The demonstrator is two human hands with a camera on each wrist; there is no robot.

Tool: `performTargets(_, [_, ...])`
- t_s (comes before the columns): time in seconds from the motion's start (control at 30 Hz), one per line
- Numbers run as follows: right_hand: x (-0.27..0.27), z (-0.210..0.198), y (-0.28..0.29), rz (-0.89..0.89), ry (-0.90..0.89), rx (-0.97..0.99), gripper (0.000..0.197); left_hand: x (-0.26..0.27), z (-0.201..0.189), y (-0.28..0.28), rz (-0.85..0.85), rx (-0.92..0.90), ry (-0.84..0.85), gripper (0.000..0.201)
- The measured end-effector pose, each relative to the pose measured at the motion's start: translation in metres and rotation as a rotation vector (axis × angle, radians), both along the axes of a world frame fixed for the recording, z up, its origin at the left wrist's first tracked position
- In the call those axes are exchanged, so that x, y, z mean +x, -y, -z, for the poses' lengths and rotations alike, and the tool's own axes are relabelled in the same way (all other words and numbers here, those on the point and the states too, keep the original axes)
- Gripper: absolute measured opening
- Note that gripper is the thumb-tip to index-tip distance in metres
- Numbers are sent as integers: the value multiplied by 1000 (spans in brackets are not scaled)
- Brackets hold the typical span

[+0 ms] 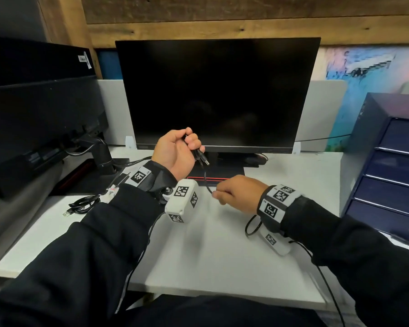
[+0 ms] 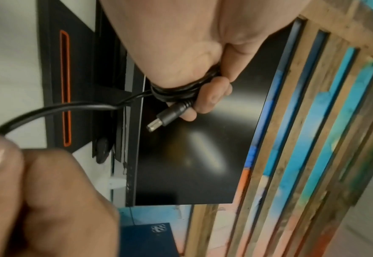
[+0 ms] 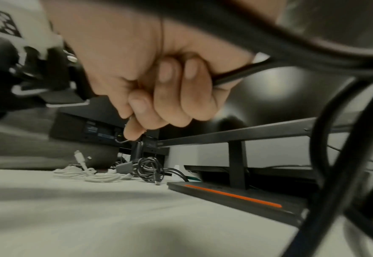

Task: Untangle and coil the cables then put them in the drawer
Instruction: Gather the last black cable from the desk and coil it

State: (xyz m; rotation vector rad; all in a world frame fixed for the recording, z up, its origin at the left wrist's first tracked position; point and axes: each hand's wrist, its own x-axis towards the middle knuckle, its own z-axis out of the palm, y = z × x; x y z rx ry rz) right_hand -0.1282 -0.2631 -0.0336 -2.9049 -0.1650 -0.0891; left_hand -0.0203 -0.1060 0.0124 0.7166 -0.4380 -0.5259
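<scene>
White desk [image 1: 222, 256] under a dark monitor [image 1: 217, 90], rough wood planks behind. At centre frame, lifted off the desk, is the black power cable [image 2: 56, 108]: several turns of it are already looped in the left hand [image 1: 175, 152], whose grip is clenched around that small bundle with the barrel plug [image 2: 165, 116] poking out below the fingers. A free run of the same cable drops toward lower centre, where the right hand [image 1: 236, 192] pinches it between thumb and curled fingers.

It looks thin, light and limp, with a smooth jacket that would slide through a loose pinch; my guess is it holds a loop only while clamped. Best taken on the cord itself just short of the bundle, not by the plug, feeding slack turn by turn.

Further out, at left of the frame, a coiled black USB cable [image 1: 80, 205] lies on the desk; the right wrist view shows white cables [image 3: 93, 175] beside it. A navy drawer unit [image 1: 387, 166] stands at the right edge, its drawers closed as far as I can tell.
</scene>
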Motion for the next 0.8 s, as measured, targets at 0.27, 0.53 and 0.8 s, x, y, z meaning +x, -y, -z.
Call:
performTargets(0.27, [-11,-19,-5,-211,272,-47,26,8,30,6,-133,337,290,20])
performTargets(0.53, [-14,-50,24,-123,598,59,16,-16,30,18,55,703,683,42])
performTargets(0.8, [4,-21,33,-76,667,297,27,-28,17,11,348,596,412,38])
